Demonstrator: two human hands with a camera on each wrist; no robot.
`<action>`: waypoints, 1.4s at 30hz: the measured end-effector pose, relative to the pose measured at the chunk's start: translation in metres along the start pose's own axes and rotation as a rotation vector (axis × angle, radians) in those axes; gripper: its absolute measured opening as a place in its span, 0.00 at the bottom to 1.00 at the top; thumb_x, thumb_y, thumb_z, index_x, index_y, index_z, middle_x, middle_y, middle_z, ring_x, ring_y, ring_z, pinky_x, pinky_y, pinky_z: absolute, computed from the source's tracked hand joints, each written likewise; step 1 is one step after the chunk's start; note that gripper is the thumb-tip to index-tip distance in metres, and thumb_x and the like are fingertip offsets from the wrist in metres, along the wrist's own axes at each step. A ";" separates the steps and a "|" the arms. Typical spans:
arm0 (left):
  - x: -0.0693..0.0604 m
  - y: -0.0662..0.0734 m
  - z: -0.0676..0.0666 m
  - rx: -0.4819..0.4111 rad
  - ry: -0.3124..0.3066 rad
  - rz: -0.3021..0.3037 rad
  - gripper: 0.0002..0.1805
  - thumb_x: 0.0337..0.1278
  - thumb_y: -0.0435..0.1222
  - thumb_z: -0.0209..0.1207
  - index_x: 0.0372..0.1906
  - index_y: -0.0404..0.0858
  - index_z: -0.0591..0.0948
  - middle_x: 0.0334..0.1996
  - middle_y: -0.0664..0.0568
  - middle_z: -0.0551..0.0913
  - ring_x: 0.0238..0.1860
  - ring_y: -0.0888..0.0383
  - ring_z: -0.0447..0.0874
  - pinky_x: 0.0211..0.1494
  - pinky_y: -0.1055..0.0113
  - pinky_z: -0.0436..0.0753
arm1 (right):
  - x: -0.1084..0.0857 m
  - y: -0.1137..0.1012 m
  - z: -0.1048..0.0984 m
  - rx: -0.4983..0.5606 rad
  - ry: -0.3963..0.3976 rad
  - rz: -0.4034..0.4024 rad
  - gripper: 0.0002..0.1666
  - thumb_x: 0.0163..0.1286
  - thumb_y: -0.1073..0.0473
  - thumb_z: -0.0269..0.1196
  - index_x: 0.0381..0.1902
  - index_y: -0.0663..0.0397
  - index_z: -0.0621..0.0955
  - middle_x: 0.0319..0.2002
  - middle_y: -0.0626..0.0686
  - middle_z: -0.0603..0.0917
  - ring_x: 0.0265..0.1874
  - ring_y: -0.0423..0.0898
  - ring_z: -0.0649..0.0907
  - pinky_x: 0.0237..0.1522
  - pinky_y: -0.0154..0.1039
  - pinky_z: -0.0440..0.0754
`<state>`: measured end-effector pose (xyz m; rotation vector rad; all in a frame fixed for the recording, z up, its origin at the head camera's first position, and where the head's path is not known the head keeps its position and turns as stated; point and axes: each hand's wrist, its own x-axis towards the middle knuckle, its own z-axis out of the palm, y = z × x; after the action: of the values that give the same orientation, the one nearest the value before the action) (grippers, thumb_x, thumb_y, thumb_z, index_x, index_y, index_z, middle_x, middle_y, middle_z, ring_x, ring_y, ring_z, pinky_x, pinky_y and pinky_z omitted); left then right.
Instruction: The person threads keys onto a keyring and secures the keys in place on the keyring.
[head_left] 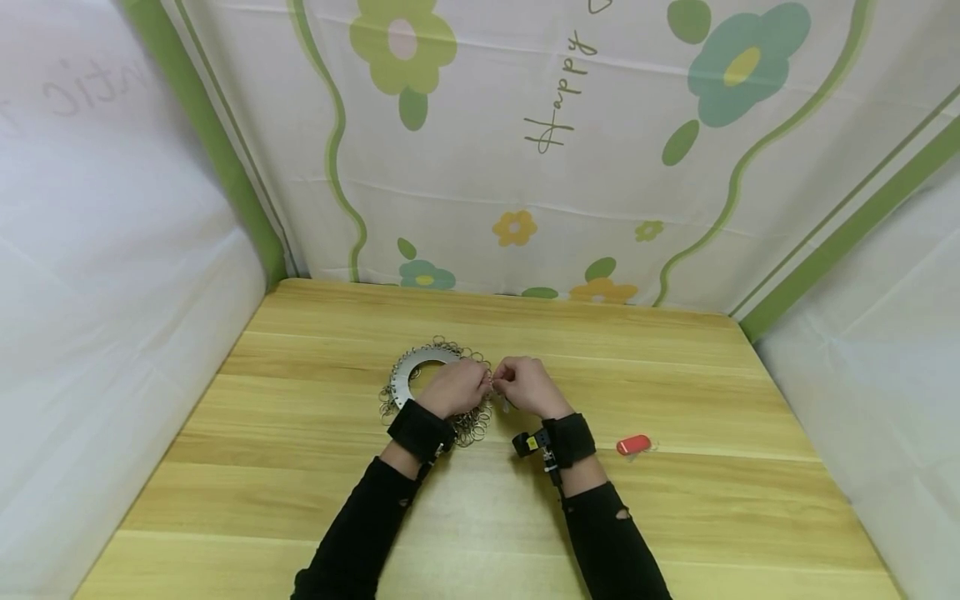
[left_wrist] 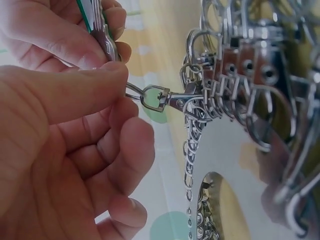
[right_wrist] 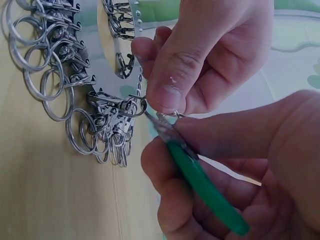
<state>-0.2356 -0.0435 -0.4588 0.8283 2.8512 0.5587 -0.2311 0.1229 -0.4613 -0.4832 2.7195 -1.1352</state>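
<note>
Right fingers (right_wrist: pixel 162 167) pinch a green tag (right_wrist: pixel 205 187) before cloth (head_left: pixel 465 158) printed "Happy".

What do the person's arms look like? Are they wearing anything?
Yes! The left sleeve and right sleeve are black, with little holes near the ends. The left wristband and right wristband are black too. The right one carries a small black gadget with a yellow mark.
</note>
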 end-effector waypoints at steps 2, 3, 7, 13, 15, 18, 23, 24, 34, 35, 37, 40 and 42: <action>0.000 0.000 0.000 0.003 -0.001 -0.004 0.11 0.64 0.33 0.52 0.24 0.43 0.72 0.18 0.55 0.70 0.19 0.61 0.67 0.24 0.70 0.66 | -0.001 0.000 0.000 0.006 -0.011 -0.005 0.04 0.67 0.64 0.60 0.32 0.53 0.82 0.25 0.50 0.82 0.17 0.44 0.77 0.19 0.38 0.74; -0.001 0.000 0.000 -0.003 -0.003 -0.005 0.11 0.63 0.33 0.52 0.24 0.43 0.72 0.18 0.55 0.69 0.19 0.61 0.67 0.24 0.70 0.66 | -0.001 0.000 0.000 0.008 -0.018 -0.007 0.04 0.67 0.64 0.60 0.32 0.53 0.82 0.25 0.51 0.83 0.17 0.44 0.77 0.19 0.38 0.74; -0.002 0.001 -0.001 -0.023 0.000 -0.009 0.12 0.62 0.33 0.52 0.22 0.43 0.71 0.17 0.55 0.67 0.17 0.61 0.66 0.23 0.70 0.66 | -0.002 0.002 0.000 0.013 -0.052 -0.018 0.05 0.68 0.63 0.59 0.33 0.52 0.81 0.27 0.51 0.83 0.17 0.44 0.77 0.19 0.38 0.74; 0.001 0.006 -0.001 -0.035 0.006 -0.005 0.13 0.61 0.34 0.52 0.20 0.43 0.72 0.14 0.56 0.66 0.15 0.61 0.65 0.22 0.70 0.65 | -0.004 0.005 -0.005 0.039 -0.081 -0.043 0.04 0.68 0.65 0.58 0.34 0.52 0.80 0.29 0.48 0.81 0.21 0.44 0.78 0.22 0.38 0.74; 0.002 0.008 0.001 -0.022 0.014 0.012 0.13 0.61 0.34 0.52 0.19 0.44 0.72 0.14 0.56 0.66 0.15 0.61 0.65 0.22 0.70 0.65 | -0.005 0.006 -0.007 0.038 -0.091 -0.044 0.04 0.67 0.66 0.59 0.35 0.54 0.80 0.29 0.48 0.81 0.24 0.43 0.78 0.25 0.37 0.75; 0.003 0.011 0.003 -0.018 0.025 0.026 0.16 0.63 0.36 0.54 0.17 0.43 0.70 0.15 0.56 0.66 0.16 0.61 0.65 0.23 0.70 0.65 | -0.005 0.008 -0.009 -0.002 -0.123 -0.055 0.04 0.65 0.67 0.61 0.35 0.54 0.80 0.29 0.48 0.81 0.26 0.41 0.79 0.29 0.36 0.76; 0.003 0.012 0.006 -0.019 0.021 0.007 0.20 0.66 0.37 0.54 0.16 0.43 0.67 0.15 0.55 0.66 0.16 0.61 0.64 0.23 0.70 0.64 | 0.003 0.009 -0.012 -0.079 -0.204 -0.087 0.07 0.61 0.71 0.61 0.34 0.54 0.80 0.30 0.50 0.82 0.23 0.42 0.79 0.28 0.37 0.78; 0.002 0.012 0.006 -0.019 0.016 0.005 0.19 0.66 0.37 0.53 0.17 0.43 0.68 0.15 0.55 0.66 0.16 0.61 0.64 0.23 0.70 0.64 | 0.005 0.010 -0.013 -0.112 -0.215 -0.087 0.07 0.61 0.71 0.61 0.34 0.54 0.80 0.29 0.50 0.82 0.22 0.42 0.79 0.28 0.37 0.77; -0.006 0.007 -0.006 -0.048 -0.011 -0.015 0.08 0.66 0.33 0.52 0.29 0.41 0.73 0.22 0.53 0.72 0.22 0.59 0.69 0.28 0.67 0.67 | 0.024 0.013 -0.017 -0.363 -0.278 -0.132 0.03 0.62 0.68 0.63 0.32 0.56 0.83 0.28 0.47 0.80 0.25 0.41 0.77 0.32 0.38 0.76; -0.007 0.006 -0.007 -0.048 -0.011 -0.008 0.08 0.65 0.32 0.52 0.28 0.41 0.74 0.21 0.53 0.72 0.21 0.59 0.68 0.28 0.68 0.68 | 0.027 0.013 -0.017 -0.369 -0.278 -0.124 0.04 0.62 0.69 0.63 0.31 0.56 0.83 0.28 0.48 0.81 0.24 0.41 0.77 0.32 0.37 0.76; -0.006 0.004 -0.008 -0.045 -0.021 -0.002 0.09 0.65 0.31 0.51 0.28 0.42 0.74 0.20 0.53 0.71 0.20 0.60 0.68 0.27 0.69 0.67 | 0.031 0.013 -0.016 -0.387 -0.272 -0.113 0.05 0.61 0.69 0.63 0.31 0.55 0.83 0.28 0.48 0.81 0.23 0.41 0.77 0.31 0.36 0.76; -0.006 0.001 -0.009 -0.049 -0.029 -0.005 0.14 0.64 0.31 0.51 0.21 0.43 0.72 0.16 0.55 0.68 0.17 0.61 0.64 0.24 0.70 0.64 | 0.036 0.013 -0.015 -0.406 -0.261 -0.097 0.08 0.59 0.72 0.62 0.30 0.54 0.83 0.28 0.48 0.81 0.22 0.41 0.77 0.29 0.36 0.76; -0.006 0.000 -0.011 -0.050 -0.032 -0.007 0.17 0.63 0.31 0.52 0.17 0.44 0.70 0.14 0.56 0.64 0.15 0.62 0.62 0.23 0.71 0.63 | 0.039 0.012 -0.016 -0.422 -0.256 -0.103 0.08 0.58 0.72 0.62 0.30 0.55 0.83 0.29 0.49 0.81 0.24 0.42 0.77 0.30 0.36 0.76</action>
<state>-0.2331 -0.0499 -0.4486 0.8118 2.7985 0.6073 -0.2749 0.1277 -0.4595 -0.7712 2.7211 -0.4665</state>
